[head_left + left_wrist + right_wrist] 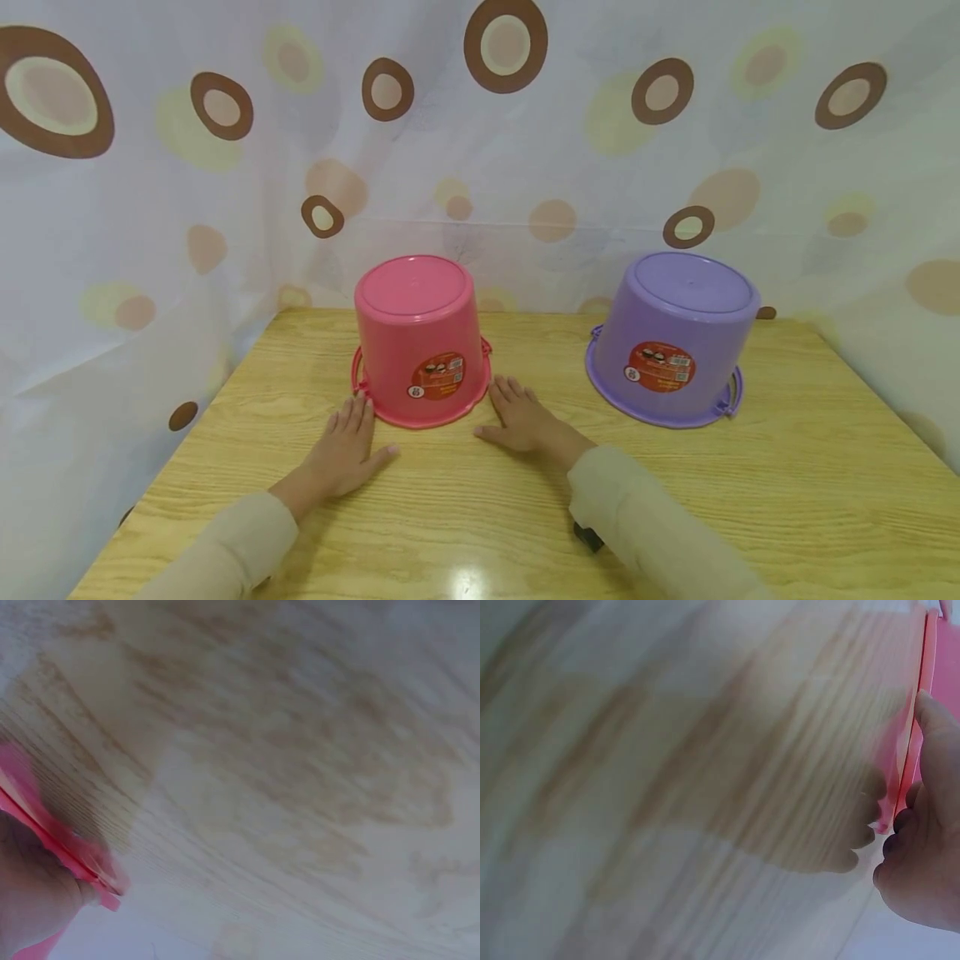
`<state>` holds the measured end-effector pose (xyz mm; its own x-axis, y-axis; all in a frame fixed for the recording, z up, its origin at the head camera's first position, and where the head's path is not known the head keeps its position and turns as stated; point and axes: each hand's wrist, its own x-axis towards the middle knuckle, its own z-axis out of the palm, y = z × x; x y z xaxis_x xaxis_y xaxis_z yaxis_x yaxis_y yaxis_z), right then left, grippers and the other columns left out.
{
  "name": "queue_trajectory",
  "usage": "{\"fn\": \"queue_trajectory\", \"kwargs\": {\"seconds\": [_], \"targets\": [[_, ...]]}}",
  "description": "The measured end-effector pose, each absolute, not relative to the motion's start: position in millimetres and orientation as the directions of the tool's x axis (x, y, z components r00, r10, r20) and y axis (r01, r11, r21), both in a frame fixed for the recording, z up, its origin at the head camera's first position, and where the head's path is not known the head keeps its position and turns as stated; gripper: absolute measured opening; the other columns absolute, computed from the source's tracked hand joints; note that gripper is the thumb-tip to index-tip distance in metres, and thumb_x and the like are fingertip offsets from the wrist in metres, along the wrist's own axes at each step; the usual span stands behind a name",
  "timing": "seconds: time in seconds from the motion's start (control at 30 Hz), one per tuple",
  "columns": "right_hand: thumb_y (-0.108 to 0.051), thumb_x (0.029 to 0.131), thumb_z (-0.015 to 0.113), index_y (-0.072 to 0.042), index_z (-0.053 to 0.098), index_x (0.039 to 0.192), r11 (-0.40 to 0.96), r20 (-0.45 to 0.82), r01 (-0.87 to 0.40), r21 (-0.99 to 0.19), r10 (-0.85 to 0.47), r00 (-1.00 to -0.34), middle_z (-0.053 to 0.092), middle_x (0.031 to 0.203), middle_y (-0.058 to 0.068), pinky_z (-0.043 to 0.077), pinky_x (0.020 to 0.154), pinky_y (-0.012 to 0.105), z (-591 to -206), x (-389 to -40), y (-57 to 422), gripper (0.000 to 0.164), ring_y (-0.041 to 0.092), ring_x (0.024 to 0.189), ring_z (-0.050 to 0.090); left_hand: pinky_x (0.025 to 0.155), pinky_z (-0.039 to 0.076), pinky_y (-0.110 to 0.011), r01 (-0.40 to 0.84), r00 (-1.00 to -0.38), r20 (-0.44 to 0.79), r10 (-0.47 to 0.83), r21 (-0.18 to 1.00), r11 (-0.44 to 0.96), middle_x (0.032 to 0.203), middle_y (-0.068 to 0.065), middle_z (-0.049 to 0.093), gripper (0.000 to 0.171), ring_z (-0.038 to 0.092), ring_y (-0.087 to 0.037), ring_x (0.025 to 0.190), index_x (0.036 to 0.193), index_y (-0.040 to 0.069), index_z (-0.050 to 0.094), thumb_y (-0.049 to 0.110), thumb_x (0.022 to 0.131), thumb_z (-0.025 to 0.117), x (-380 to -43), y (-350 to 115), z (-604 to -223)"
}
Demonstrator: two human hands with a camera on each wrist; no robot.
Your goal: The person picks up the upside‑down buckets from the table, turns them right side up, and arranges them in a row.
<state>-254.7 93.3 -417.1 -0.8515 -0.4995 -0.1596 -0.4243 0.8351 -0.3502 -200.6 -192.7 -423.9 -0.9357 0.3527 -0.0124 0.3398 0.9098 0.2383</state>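
A pink bucket stands upside down on the wooden table, an orange-red label on its front. At the left of its rim lies my left hand, fingers straight and thumb spread, fingertips at the rim. My right hand is at the right of the same rim, palm down with straight fingers. In the left wrist view the hand shows beside the pink rim. The right wrist view has the hand by the rim too. Neither hand curls round anything.
Over to the right, a purple bucket is upside down as well, its handle round the rim. The table reaches back to a white curtain with brown and yellow circles. A small black object shows under the right sleeve.
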Motion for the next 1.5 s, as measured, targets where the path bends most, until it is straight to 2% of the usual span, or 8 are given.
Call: {"fn": "queue_trajectory", "kwargs": {"seconds": [0.47, 0.7, 1.2, 1.5], "targets": [[-0.047, 0.093, 0.047, 0.001, 0.016, 0.147, 0.831, -0.170, -0.434, -0.349, -0.511, -0.842, 0.009, 0.156, 0.017, 0.009, 0.117, 0.050, -413, -258, 87, 0.078, 0.034, 0.144, 0.006, 0.112, 0.010, -0.061, 0.320, -0.939, -0.048, 0.342, 0.245, 0.915, 0.151, -0.032, 0.008, 0.080, 0.007, -0.046, 0.140, 0.142, -0.014, 0.014, 0.046, 0.096, 0.039, -202, -192, -421], [-0.047, 0.093, 0.046, 0.001, 0.017, 0.147, 0.830, -0.169, -0.463, -0.310, -0.527, -0.833, 0.012, 0.155, 0.017, 0.011, 0.117, 0.048, -414, -257, 89, 0.077, 0.033, 0.144, 0.008, 0.112, 0.010, -0.061, 0.322, -0.937, -0.058, 0.345, 0.242, 0.915, 0.151, -0.032, 0.008, 0.081, 0.007, -0.046, 0.140, 0.142, -0.014, 0.014, 0.047, 0.096, 0.039, -203, -193, -421], [-0.044, 0.093, 0.049, 0.001, 0.025, 0.145, 0.791, -0.114, -0.534, -0.299, -0.585, -0.803, 0.020, 0.154, 0.017, 0.012, 0.117, 0.048, -415, -252, 95, 0.073, 0.034, 0.143, 0.014, 0.112, 0.011, -0.060, 0.335, -0.931, -0.063, 0.360, 0.246, 0.910, 0.150, -0.032, 0.009, 0.081, 0.008, -0.046, 0.140, 0.142, -0.015, 0.015, 0.048, 0.096, 0.038, -202, -197, -417], [-0.045, 0.093, 0.049, 0.001, 0.023, 0.146, 0.783, -0.133, -0.533, -0.319, -0.594, -0.793, 0.016, 0.155, 0.016, 0.010, 0.118, 0.045, -415, -243, 96, 0.075, 0.034, 0.144, 0.011, 0.111, 0.011, -0.061, 0.357, -0.922, -0.061, 0.383, 0.253, 0.899, 0.150, -0.032, 0.011, 0.080, 0.009, -0.047, 0.140, 0.141, -0.015, 0.016, 0.048, 0.096, 0.039, -203, -200, -417]]}}
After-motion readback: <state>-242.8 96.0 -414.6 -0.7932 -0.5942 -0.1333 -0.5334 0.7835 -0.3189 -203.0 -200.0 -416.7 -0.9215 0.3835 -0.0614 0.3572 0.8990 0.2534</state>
